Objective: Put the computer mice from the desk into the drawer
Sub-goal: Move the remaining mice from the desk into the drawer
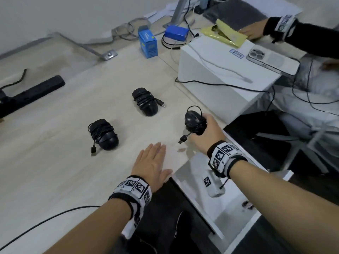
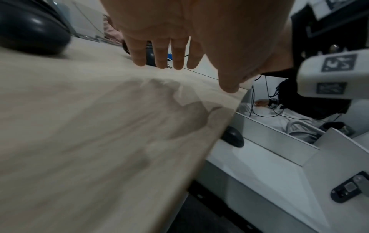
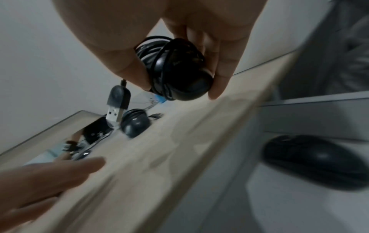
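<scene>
black mouse (image 1: 194, 122) in right hand (image 1: 205, 134)

Both forearms reach forward, each wrist banded with black-and-white markers. The left hand (image 1: 153, 165) lies flat, palm down, fingers straight and together. To its right, slightly farther, the right hand (image 1: 205, 133) curls thumb and fingers around a black mouse (image 1: 194, 121).

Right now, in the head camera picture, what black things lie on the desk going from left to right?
Power strip → mouse with its cord wrapped round it → second wrapped mouse → mouse held in the right hand, with its plug dangling.
</scene>
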